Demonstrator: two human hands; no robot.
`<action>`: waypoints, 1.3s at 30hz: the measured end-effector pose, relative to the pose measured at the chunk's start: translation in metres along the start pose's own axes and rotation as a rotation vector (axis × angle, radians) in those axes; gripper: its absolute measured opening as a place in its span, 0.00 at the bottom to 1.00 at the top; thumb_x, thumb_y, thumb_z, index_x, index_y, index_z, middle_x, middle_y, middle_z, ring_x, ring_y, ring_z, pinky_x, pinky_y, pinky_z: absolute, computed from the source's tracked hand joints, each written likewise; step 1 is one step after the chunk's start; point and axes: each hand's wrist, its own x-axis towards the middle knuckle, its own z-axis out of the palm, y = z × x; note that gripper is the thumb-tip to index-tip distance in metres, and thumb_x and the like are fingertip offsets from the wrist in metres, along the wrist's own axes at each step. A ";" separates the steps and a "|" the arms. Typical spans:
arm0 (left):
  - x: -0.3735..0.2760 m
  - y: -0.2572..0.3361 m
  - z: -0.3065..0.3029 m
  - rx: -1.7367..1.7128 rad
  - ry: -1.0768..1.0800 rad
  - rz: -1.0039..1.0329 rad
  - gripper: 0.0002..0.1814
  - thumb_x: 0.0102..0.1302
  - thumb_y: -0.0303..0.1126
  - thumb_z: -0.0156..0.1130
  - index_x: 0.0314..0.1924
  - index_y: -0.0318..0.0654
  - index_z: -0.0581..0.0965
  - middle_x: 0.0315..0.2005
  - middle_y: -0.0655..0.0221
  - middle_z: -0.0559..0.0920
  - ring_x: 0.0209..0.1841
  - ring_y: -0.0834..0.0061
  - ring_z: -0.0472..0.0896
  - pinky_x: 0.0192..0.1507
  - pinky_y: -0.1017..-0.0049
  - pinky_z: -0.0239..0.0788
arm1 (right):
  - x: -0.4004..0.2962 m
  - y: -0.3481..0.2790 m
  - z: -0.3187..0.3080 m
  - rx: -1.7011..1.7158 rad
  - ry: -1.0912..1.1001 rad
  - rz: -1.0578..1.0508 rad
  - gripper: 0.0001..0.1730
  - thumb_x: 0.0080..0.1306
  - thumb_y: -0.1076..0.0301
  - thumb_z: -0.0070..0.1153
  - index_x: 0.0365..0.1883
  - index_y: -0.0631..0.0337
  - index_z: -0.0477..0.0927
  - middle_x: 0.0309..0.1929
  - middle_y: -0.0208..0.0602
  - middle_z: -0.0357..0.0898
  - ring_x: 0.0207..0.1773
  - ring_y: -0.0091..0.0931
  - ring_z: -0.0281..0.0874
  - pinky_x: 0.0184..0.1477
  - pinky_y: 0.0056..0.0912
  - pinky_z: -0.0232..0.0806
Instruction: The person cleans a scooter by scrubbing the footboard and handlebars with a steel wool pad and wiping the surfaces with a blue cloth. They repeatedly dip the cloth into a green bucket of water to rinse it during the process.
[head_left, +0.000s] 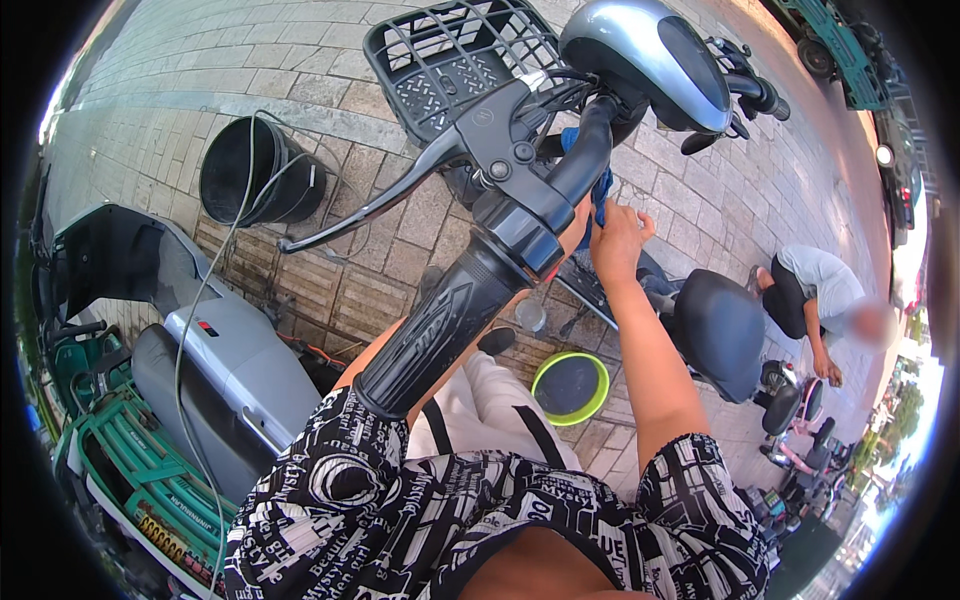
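Observation:
A two-wheeler's handlebar with a black rubber grip (442, 322) and a brake lever (382, 199) crosses close in front of me. Beyond the bar, my right hand (619, 238) has its fingers on a blue cloth (602, 196), which hangs beside the steering stem. My left forearm passes beneath the grip. Only a sliver of my left hand (579, 225) shows behind the bar, near the cloth, and its fingers are hidden. A silver-blue headlight housing (645, 56) and a black front basket (457, 75) are at the top. The black saddle (716, 330) is right of my right forearm.
A black bucket (255, 172) with a grey hose (196, 322) stands on paving at left. A lime-rimmed basin (571, 388) sits near my legs. Another grey scooter (225, 375) is at lower left. A person (814, 292) bends down at right near parked two-wheelers (802, 442).

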 end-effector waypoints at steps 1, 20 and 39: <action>-0.003 -0.006 0.002 0.056 -0.047 -0.034 0.12 0.72 0.37 0.54 0.34 0.36 0.72 0.26 0.55 0.81 0.28 0.50 0.81 0.30 0.57 0.74 | 0.008 -0.006 0.003 -0.024 -0.026 0.004 0.16 0.58 0.69 0.62 0.46 0.53 0.79 0.38 0.30 0.81 0.51 0.28 0.76 0.65 0.47 0.48; 0.022 -0.130 0.009 0.526 -0.272 -0.184 0.13 0.73 0.41 0.49 0.41 0.38 0.72 0.28 0.50 0.84 0.33 0.46 0.83 0.36 0.50 0.74 | -0.002 -0.013 0.076 -0.061 -0.295 0.037 0.15 0.61 0.70 0.56 0.48 0.56 0.81 0.39 0.29 0.83 0.54 0.28 0.75 0.69 0.52 0.47; -0.034 -0.126 0.001 0.416 -0.480 -0.293 0.17 0.73 0.45 0.50 0.39 0.37 0.74 0.31 0.44 0.83 0.37 0.41 0.82 0.41 0.47 0.73 | 0.049 -0.053 0.009 0.278 -0.243 0.159 0.12 0.71 0.62 0.50 0.35 0.58 0.82 0.30 0.41 0.85 0.39 0.39 0.81 0.55 0.47 0.54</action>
